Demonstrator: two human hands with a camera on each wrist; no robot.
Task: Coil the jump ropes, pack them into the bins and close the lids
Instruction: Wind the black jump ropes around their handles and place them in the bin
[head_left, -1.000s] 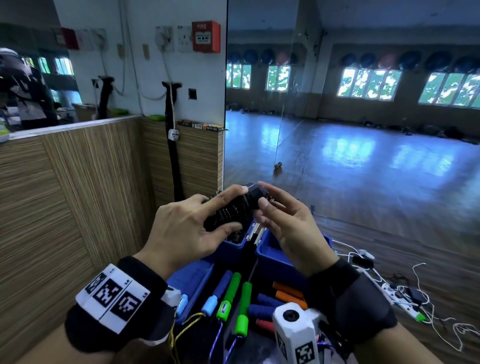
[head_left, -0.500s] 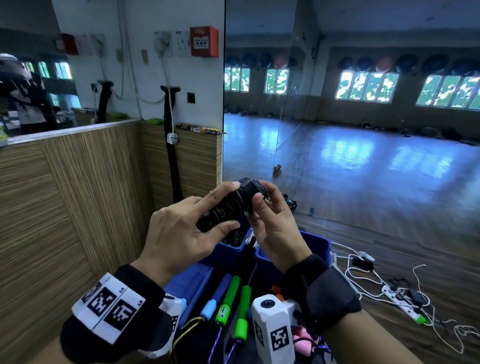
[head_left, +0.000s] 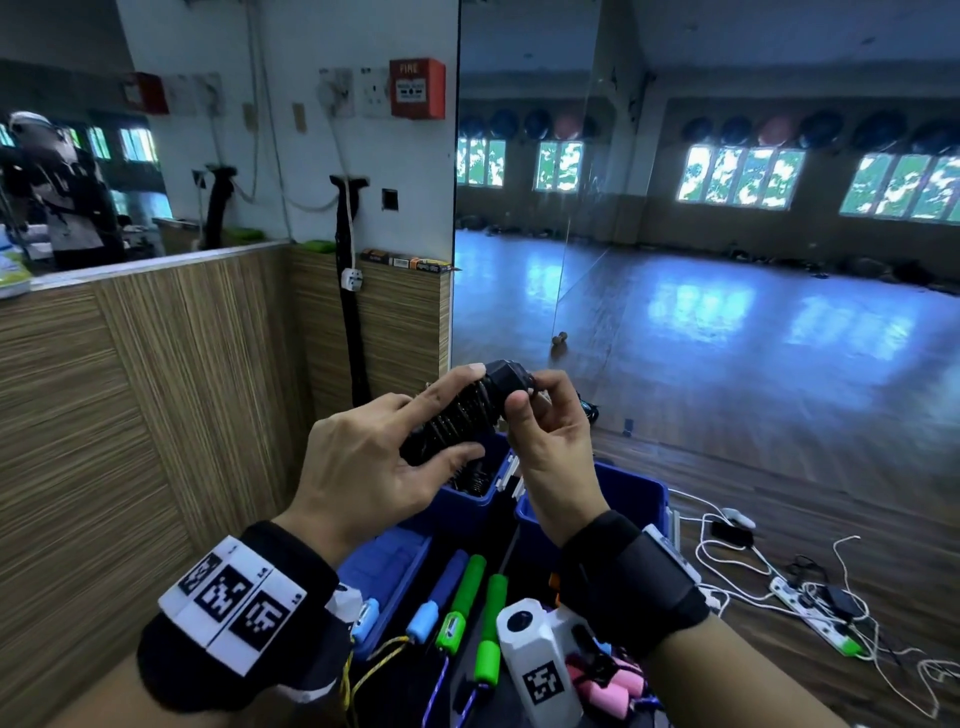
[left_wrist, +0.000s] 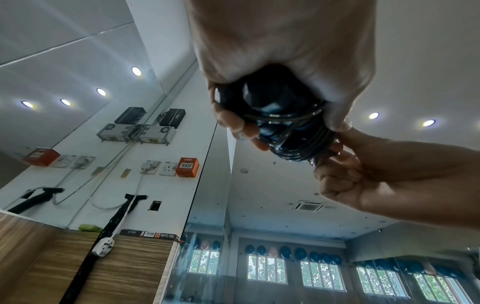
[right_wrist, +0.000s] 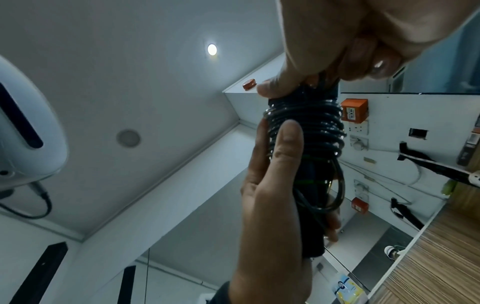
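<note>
A black jump rope (head_left: 506, 384), its cord wound in tight turns round its handles, is held above the bins. My left hand (head_left: 457, 415) grips the bundle's middle between thumb and fingers. My right hand (head_left: 532, 392) pinches the top end. From the left wrist, the rope (left_wrist: 285, 131) sits in my left hand (left_wrist: 283, 121). From the right wrist, the coils (right_wrist: 317, 127) hang under my right hand (right_wrist: 324, 80). Two open blue bins (head_left: 639, 493) stand below; the left bin (head_left: 467, 506) holds dark cord. Green-handled (head_left: 467, 582), blue-handled (head_left: 441, 587) and pink-handled (head_left: 608, 693) ropes lie nearer me.
A blue lid (head_left: 384, 566) lies left of the bins. A wood-panelled wall (head_left: 156, 415) runs close on the left, with a mirror wall (head_left: 519, 260) ahead. A power strip (head_left: 810, 608) and loose white cables spread over the floor to the right.
Both hands have kept hold of the black bundle. My right hand has turned round its top end and its wrist has dropped. The bundle sits slightly higher over the bins.
</note>
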